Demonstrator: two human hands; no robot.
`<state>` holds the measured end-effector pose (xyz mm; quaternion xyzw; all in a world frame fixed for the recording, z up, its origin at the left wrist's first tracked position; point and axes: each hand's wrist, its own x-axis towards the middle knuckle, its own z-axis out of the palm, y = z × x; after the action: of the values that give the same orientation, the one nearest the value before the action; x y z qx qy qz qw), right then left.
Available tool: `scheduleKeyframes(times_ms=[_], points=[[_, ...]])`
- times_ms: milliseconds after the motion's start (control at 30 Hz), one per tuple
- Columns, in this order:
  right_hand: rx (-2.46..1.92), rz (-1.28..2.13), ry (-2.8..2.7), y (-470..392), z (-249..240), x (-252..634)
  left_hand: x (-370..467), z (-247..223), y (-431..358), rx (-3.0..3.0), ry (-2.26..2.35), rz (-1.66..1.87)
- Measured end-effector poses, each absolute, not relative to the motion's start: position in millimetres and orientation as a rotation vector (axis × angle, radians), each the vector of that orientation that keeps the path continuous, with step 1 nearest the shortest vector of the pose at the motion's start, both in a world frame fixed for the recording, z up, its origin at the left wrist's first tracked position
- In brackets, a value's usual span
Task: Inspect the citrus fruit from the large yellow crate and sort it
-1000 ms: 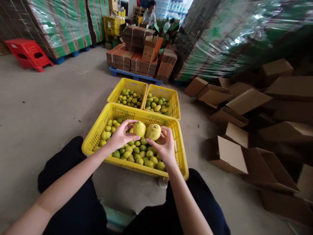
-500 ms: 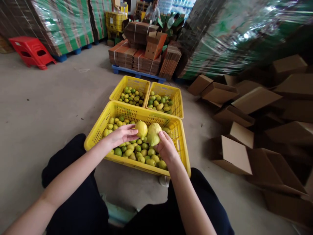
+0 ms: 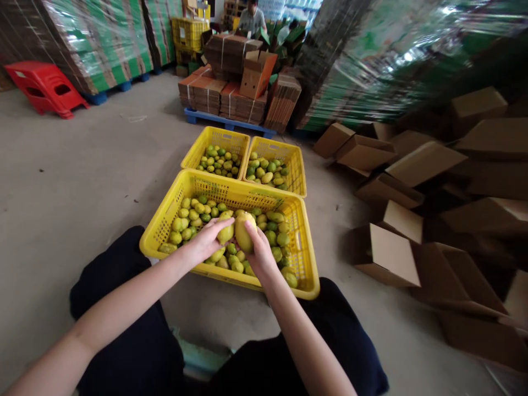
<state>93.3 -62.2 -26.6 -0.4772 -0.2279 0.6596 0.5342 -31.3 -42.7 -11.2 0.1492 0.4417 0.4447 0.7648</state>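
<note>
My left hand (image 3: 207,239) is closed on a yellow-green lemon (image 3: 225,233), its fingers over the top of the fruit. Right beside it, my right hand (image 3: 259,253) grips a larger yellow lemon (image 3: 244,234), thumb on the near side. Both fruits are above the big yellow crate (image 3: 307,247), which holds many yellow and green lemons (image 3: 185,223). Behind it stand two more yellow crates, the left one (image 3: 193,148) and the right one (image 3: 299,165), each with lemons inside.
Open cardboard boxes (image 3: 391,253) lie scattered on the right. Flattened cartons sit on a blue pallet (image 3: 226,122) ahead. A red stool (image 3: 47,88) is at the far left. A person (image 3: 252,21) is in the back, near wrapped stacks (image 3: 103,44).
Both hands have moved slightly down and left with their lemons, and the right-hand lemon has been turned. The whole view has shifted a little.
</note>
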Motion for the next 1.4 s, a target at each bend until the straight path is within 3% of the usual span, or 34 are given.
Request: scheduleKeyframes(times_ms=[200, 633, 933, 1067, 1200, 1400], points=[[-1.165, 1.604, -0.294, -54, -15, 103, -40, -6, -32, 0.209, 0.977, 0.94], [-0.908, 1.884, -0.373, -58, -22, 117, -52, 2, -29, 0.028, 0.895, 0.87], [-0.885, 1.886, -0.391, -53, -31, 122, -54, -15, -28, 0.129, 0.876, 0.8], [-0.973, 1.706, -0.578, -59, -21, 116, -51, -18, -29, 0.301, 0.909, 0.928], [-1.098, 1.375, -0.918, -64, -15, 120, -52, -13, -37, 0.879, 1.136, 1.208], [-1.077, 1.216, -1.055, -63, -12, 128, -53, -6, -48, 1.316, 1.12, 1.238]])
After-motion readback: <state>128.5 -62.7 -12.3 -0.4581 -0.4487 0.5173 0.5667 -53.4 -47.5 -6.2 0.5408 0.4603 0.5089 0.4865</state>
